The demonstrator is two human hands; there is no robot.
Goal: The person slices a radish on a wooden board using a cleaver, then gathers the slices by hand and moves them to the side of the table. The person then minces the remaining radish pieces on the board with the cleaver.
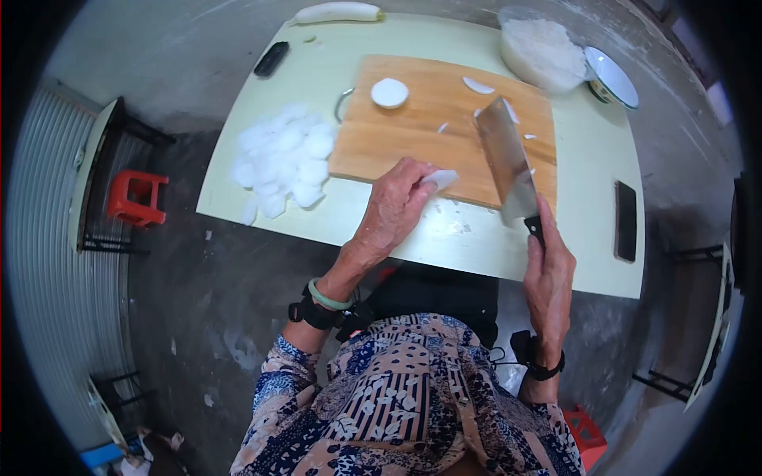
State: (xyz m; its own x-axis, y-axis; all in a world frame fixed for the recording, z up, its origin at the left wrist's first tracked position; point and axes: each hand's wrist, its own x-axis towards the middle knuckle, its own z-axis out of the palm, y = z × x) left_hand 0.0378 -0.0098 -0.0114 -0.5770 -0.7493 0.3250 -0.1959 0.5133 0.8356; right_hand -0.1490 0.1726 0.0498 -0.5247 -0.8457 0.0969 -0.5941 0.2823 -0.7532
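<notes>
Gray floor (198, 317), scuffed and marked; corrugated wall (63, 214) at the image-left side, red stool (136, 184) near it.

Pale green table (591, 159): bears everything below. Wooden cutting board (429, 75): flat, its near edge set back from the table's near edge.

Clear tub (510, 63): far right, holds white shreds (542, 44). Pile of white slices (286, 155): overlapping, on the table just left of the board.

Cleaver (504, 155): over the right part of the board, blade angled away from the person, dark handle toward them. Blade contact with the board: cannot tell.

Right hand (550, 266): fingers closed around the cleaver handle, thumb alongside. Left hand (394, 202): at the board's near edge, thumb and fingers pinching a white piece (442, 180).

Whole white radish (337, 12): lies at the far left table edge. Enamel bowl (611, 77): beside the tub, tilted. Phone (625, 221): dark, flat, near the right table edge. Black object (271, 59): far left; identity unclear.

Round white chunk (390, 94): far left part of the board. Thin white scraps (477, 86): scattered on the board, some beside the blade.
</notes>
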